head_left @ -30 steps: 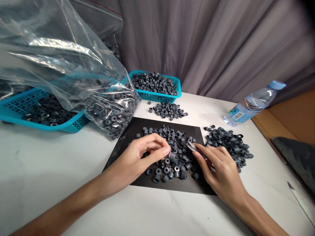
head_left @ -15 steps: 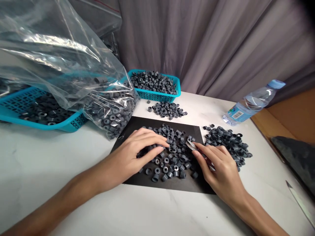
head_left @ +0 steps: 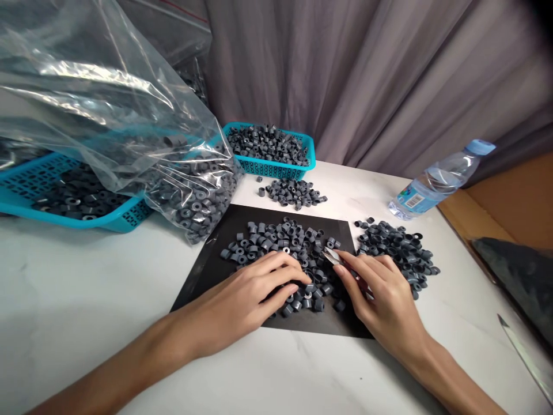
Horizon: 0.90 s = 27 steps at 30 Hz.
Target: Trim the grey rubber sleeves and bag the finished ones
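Note:
My left hand (head_left: 259, 288) reaches over a heap of small dark grey plastic rings (head_left: 259, 230). Its fingers are bent a little and apart, with the fingertips at the rings; nothing shows in its grasp. Between the thumb and fingers of my right hand (head_left: 382, 288) is a pair of small snips (head_left: 332, 256), its pointed metal blades toward the heap and part of a dark red handle showing. The heap lies on a black sheet (head_left: 194, 282), and some rings are hidden under my left hand.
Another pile of grey rings (head_left: 397, 253) lies right of the sheet, a smaller one (head_left: 296, 195) behind. Blue baskets (head_left: 276, 168) and a clear plastic bag (head_left: 199, 190) of rings stand behind and left. A water bottle (head_left: 436, 181) and a blade (head_left: 522, 351) are at right.
My left hand has moved right and nearer to me across the heap, uncovering rings on its far left side. My right hand still holds the snips in nearly the same place.

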Each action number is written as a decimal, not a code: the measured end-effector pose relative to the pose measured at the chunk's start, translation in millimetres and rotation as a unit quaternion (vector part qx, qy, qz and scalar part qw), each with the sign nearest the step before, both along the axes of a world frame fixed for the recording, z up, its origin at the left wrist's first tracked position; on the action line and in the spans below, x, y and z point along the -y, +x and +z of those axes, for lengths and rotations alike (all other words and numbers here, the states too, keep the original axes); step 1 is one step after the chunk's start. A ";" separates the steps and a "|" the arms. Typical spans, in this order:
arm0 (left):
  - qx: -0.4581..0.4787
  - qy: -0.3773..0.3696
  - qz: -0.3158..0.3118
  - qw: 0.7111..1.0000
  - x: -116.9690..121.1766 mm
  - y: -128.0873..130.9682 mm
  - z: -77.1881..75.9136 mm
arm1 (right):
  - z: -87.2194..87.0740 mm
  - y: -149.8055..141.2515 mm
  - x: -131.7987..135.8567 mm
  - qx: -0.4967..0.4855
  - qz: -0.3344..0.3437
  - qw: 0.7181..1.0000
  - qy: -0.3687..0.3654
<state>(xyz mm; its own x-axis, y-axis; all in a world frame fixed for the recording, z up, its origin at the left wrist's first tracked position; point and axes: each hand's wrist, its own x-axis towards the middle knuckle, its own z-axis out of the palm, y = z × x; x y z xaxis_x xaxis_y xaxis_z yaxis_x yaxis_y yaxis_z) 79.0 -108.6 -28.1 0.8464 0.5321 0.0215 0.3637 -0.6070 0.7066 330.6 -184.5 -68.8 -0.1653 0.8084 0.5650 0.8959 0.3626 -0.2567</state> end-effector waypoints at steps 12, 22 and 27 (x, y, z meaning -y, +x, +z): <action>-0.033 0.146 0.039 0.988 -14.5 -8.2 0.1 | 0.7 -3.2 -0.1 0.007 0.009 1.000 -0.011; -0.037 0.241 0.072 0.967 -20.0 -11.0 -5.8 | 0.9 -4.0 0.0 0.006 0.015 1.000 -0.014; 0.000 0.178 0.058 0.982 -17.2 -5.4 -4.7 | 0.6 -4.1 -0.4 0.001 0.018 1.000 -0.021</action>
<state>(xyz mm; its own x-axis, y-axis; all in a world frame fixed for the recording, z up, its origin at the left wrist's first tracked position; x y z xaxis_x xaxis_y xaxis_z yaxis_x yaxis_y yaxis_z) 73.6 -91.4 -32.8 0.7800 0.5843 0.2240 0.4452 -0.7698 0.4574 326.5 -184.1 -68.2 -0.1959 0.8249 0.5302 0.8834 0.3831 -0.2697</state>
